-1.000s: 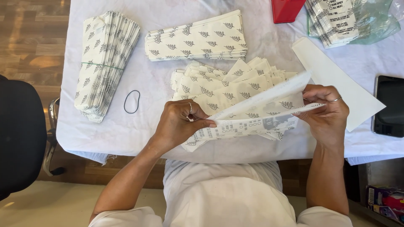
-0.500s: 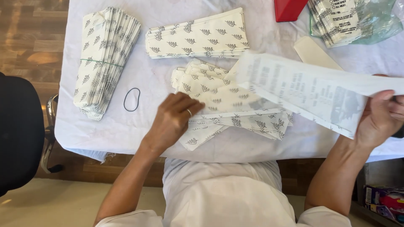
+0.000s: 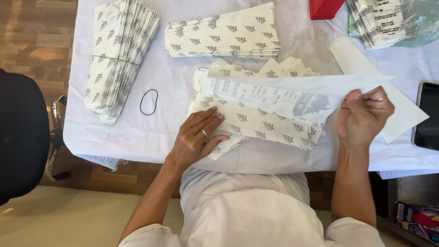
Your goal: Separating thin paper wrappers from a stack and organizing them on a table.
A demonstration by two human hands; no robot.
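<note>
My right hand (image 3: pixel 364 115) pinches one end of a long white paper bag (image 3: pixel 283 93) with grey print, held flat just above the table. Under it lies a loose, fanned pile of leaf-patterned paper bags (image 3: pixel 256 121) in the middle of the white-covered table (image 3: pixel 137 137). My left hand (image 3: pixel 200 137) rests flat on the near left end of that pile, fingers spread, a ring on one finger, gripping nothing.
A rubber-banded bundle of the same bags (image 3: pixel 120 55) lies at the left, a neat stack (image 3: pixel 224 33) at the back. A black rubber band (image 3: pixel 149 101) lies loose. A plain white bag (image 3: pixel 379 87), a phone (image 3: pixel 428 116), a red box (image 3: pixel 324 7) and a plastic-wrapped pack (image 3: pixel 393 20) are on the right.
My right hand pulled the printed bag out to the right, then swung it back over the pile and lower. My left hand let go of it and settled flat on the pile.
</note>
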